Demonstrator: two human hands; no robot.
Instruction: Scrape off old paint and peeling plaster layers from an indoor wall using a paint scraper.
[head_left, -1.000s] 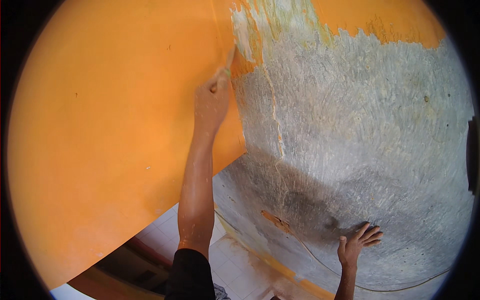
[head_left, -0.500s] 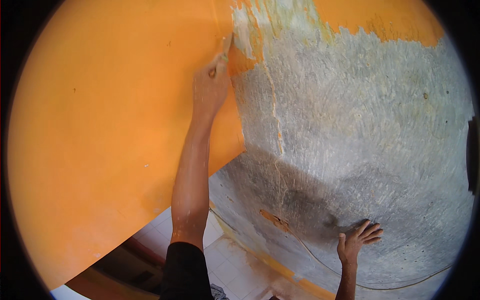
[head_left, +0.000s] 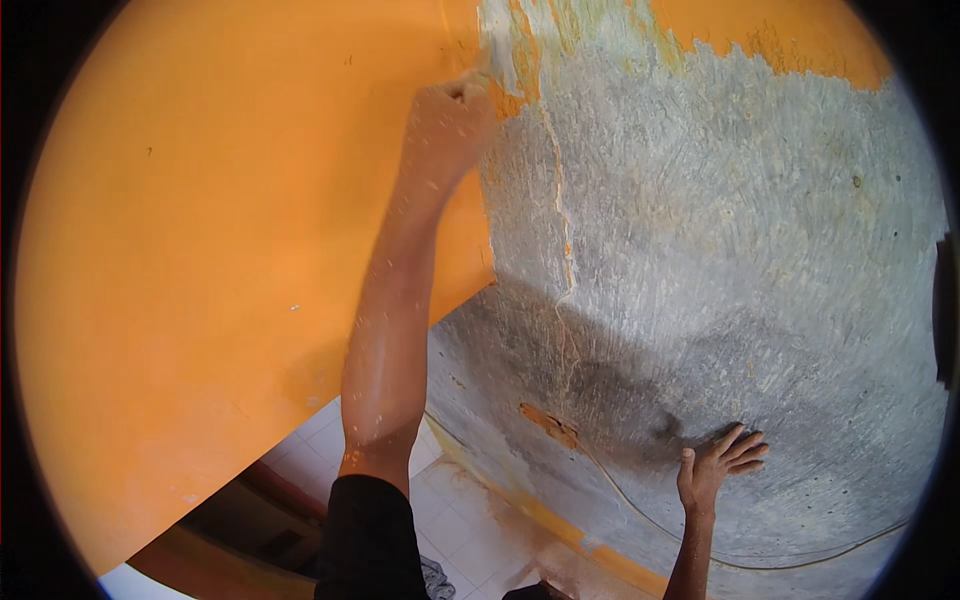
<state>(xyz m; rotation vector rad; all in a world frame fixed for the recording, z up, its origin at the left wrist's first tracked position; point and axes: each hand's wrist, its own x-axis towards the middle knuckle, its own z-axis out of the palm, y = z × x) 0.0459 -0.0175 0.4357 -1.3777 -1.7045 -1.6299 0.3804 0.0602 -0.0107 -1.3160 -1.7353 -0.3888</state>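
Observation:
My left hand is raised at the inner edge of the orange wall, its fingers closed round a scraper. The fist hides most of the tool; only a blurred bit shows by the strip of peeling orange paint. Pale flecks dot the forearm or the air before it. Lower down on the right, my right hand rests against the bare grey wall, fingers spread and holding nothing.
A thin cable runs from a chipped brown hole along the lower grey wall. Orange paint remains at the top right. Below lie white floor tiles with reddish dust, and a dark recess sits under the orange wall's slanting edge.
My left hand has moved up and slightly right, and the scraper blade, visible before, is now mostly hidden. My right hand stays at the same spot on the wall.

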